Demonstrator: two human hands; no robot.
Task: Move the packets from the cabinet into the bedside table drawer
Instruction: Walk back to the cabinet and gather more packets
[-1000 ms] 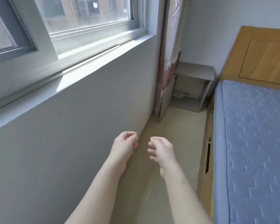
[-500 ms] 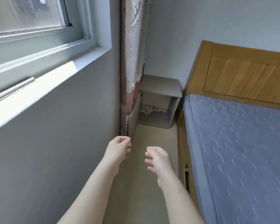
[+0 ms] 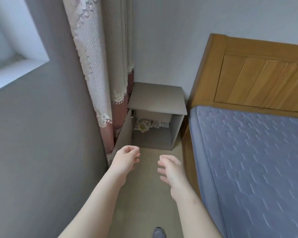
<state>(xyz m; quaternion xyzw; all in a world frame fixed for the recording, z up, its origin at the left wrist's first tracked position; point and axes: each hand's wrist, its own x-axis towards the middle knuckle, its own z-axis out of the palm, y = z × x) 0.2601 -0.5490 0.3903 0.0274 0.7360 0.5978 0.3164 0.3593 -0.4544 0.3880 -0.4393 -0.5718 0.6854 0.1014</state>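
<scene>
The packets (image 3: 145,125) lie inside the open cabinet (image 3: 156,97) in the corner, well ahead of both hands. The left hand (image 3: 126,160) and right hand (image 3: 172,170) are loosely curled, holding nothing.

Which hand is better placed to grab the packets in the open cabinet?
Left, probably. Both hands are empty, but the left hand is further forward and nearer the packets in the cabinet; the right hand is further back, beside the bed. The open door might crowd the left.
</scene>
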